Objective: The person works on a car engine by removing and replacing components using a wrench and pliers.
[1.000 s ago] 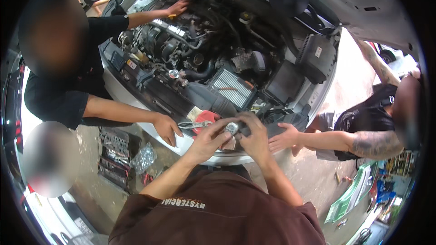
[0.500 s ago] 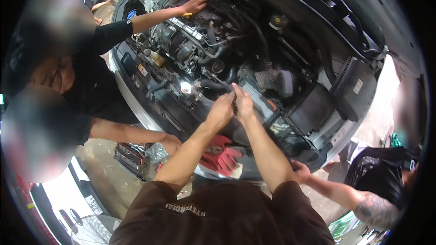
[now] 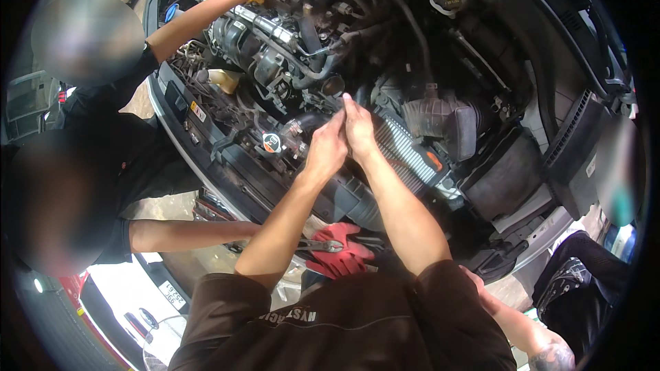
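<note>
Black hose end (image 3: 302, 124) just left of both hands (image 3: 328, 148) (image 3: 359, 130); grip contents hidden, cannot tell.

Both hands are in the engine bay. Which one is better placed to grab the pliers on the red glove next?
Probably left. The pliers lie on the red glove at the car's front edge, beside the left forearm. Both the left hand and right hand are up at the engine, but the right would have to cross over.

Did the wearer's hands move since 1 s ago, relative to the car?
Yes. Left hand and right hand have gone from the front edge beside the red gloves forward into the engine bay, next to the ribbed air filter.
</note>
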A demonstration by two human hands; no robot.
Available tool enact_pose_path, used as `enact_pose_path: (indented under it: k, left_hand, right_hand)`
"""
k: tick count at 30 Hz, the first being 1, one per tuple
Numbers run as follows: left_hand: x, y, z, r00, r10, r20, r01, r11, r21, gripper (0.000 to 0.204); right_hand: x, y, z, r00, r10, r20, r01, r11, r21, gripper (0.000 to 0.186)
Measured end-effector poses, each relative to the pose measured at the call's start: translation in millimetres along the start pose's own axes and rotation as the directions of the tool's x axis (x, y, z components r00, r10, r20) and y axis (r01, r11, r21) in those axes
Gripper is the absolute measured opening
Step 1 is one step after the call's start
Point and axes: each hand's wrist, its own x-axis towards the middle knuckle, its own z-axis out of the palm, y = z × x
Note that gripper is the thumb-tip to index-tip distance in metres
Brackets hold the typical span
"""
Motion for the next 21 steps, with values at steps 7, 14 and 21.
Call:
enact_pose_path:
  k: [7,14,21]
  left_hand:
    - [-2.7,-23.9,0.2,0.963,-0.241,-0.119,0.206,0.946,-0.25,0.054]
    - [8.3,-22.1,-7.8,0.954,-0.11,0.281,0.073,0.988,0.14,0.033]
    - [9.7,-47.7,-15.0,0.61,0.28,0.742,-0.782,0.062,0.62,0.025]
  right_hand:
    - [-2.2,-46.1,15.1,0.942,-0.246,0.23,0.337,0.683,-0.648,0.057]
    - [13.8,-19.1,5.6,0.989,-0.012,0.149,0.063,0.937,-0.345,0.041]
    - [3.3,-19.6,19.4,0.964,0.229,0.135,-0.248,0.957,0.152,0.016]
